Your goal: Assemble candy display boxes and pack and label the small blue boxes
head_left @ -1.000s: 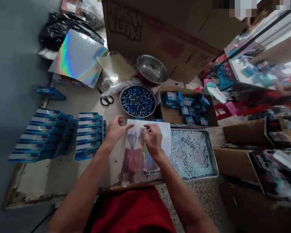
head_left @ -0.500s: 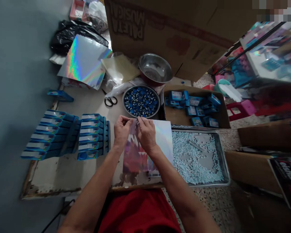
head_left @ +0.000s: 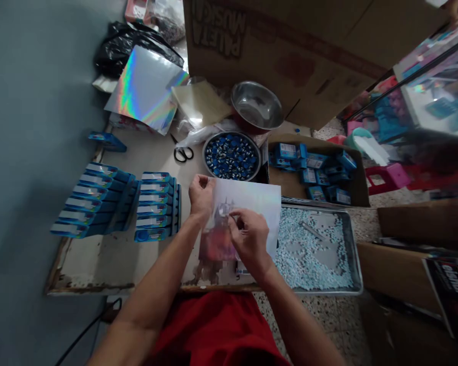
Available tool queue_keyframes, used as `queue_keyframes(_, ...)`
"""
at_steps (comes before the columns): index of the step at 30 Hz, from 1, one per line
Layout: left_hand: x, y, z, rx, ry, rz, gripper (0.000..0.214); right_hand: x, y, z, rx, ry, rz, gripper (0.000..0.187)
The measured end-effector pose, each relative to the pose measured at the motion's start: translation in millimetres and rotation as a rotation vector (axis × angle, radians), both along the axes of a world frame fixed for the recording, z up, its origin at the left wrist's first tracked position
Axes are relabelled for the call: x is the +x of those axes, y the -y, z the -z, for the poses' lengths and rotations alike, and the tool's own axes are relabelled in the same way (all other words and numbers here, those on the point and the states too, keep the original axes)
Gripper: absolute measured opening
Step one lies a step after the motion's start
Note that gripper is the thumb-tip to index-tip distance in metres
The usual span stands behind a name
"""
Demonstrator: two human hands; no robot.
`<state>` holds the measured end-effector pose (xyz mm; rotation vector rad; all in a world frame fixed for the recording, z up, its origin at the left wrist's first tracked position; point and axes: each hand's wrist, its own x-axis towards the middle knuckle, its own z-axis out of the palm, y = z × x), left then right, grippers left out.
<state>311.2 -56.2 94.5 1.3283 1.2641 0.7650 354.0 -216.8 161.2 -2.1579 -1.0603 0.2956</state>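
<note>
Two hands on one holographic sheet — left hand pinching its top-left corner, right hand pinching mid-sheet.

Two hands are at work: the left hand and the right hand. Two holographic sheets show, one under the hands and one at the table's far edge. Two round metal bowls stand side by side: an empty bowl and a bowl of blue caps. One pair of scissors lies there. One metal tray holds pale pellets too many to count. Blue packs sit in two rows, with a single pack apart; their exact number cannot be told.
</note>
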Motion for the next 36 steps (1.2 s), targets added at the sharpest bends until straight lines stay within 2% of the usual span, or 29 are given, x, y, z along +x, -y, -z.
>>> queue_keyframes(2,-15.6,1.8,-6.4,0.132,-0.052,-0.011,0.034,-6.9,0.6,-17.4,0.036,-0.224,0.055,0.012)
queue_keyframes(4,-40.6,7.1,-14.5,0.135,-0.028,0.008,0.041,-12.3,-3.0,-30.6,0.06,-0.461,0.075,0.017)
queue_keyframes(6,-69.3,15.2,-21.5,-0.12,0.148,0.086,0.054,-16.3,-10.0,-35.7,0.077,-0.643,0.065,0.022)
queue_keyframes(8,-95.9,24.4,-26.0,-0.455,0.391,0.186,0.073,-20.4,-18.3,-32.2,0.088,-0.777,0.053,0.026)
queue_keyframes(9,-107.5,28.6,-27.5,-0.573,0.49,0.21,0.078,-22.8,-22.2,-28.1,0.087,-0.833,0.048,0.027)
queue_keyframes(11,-126.6,35.4,-29.7,-0.658,0.591,0.177,0.076,-28.9,-28.2,-18.0,0.062,-0.916,0.04,0.029)
queue_keyframes(14,-147.9,41.8,-32.7,-0.61,0.565,0.098,0.061,-40.6,-32.4,-5.0,-0.016,-0.966,0.025,0.031)
queue_keyframes(19,-179.1,54.0,-29.9,-0.529,0.343,0.019,0.035,-64.9,-33.1,3.9,-0.127,-0.954,-0.018,0.031)
queue_keyframes(24,-224.4,62.1,-20.7,-0.428,0.161,-0.066,0.03,-101.3,-41.3,14.3,-0.268,-0.879,-0.055,0.034)
queue_keyframes(27,-251.8,45.4,-19.0,-0.292,-0.017,-0.105,0.029,-127.2,-58.0,28.6,-0.264,-0.788,-0.088,0.036)
queue_keyframes(31,-272.1,9.5,-14.2,-0.045,-0.312,-0.045,0.023,-151.9,-86.3,47.4,-0.29,-0.498,-0.112,0.033)
queue_keyframes(33,-275.7,-2.0,-9.0,0.004,-0.359,-0.013,0.021,-157.8,-95.1,53.4,-0.319,-0.356,-0.127,0.029)
queue_keyframes(36,-277.4,-6.8,-0.7,-0.023,-0.326,0.01,0.023,-161.0,-99.0,57.9,-0.345,-0.28,-0.128,0.025)
